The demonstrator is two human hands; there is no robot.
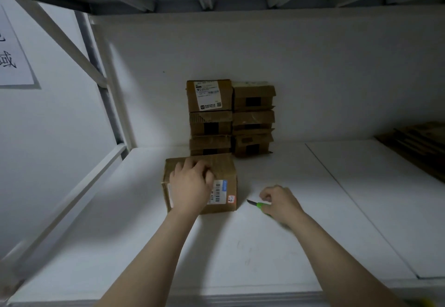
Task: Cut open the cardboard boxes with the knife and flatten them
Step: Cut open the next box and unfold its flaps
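Our left grip [190,186] lies atop the near cardboard box [226,171] on the white shelf [240,246], fingers bent; we cannot tell whether it grasps anything. Just right, our right grip [281,203] clasps the green knife [258,204], blade pointing left.

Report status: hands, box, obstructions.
Left hand rests on front box. Right hand grips green knife, blade off the box. Stacked boxes behind, nothing blocking.

Both bare forearms reaching forward from below, left grip [190,186] palm down on box [226,169] top, fingers bent, hold unclear, right grip [280,202] apart to the right, knuckles up, fingers curled round knife [257,203] handle, blade pointing left
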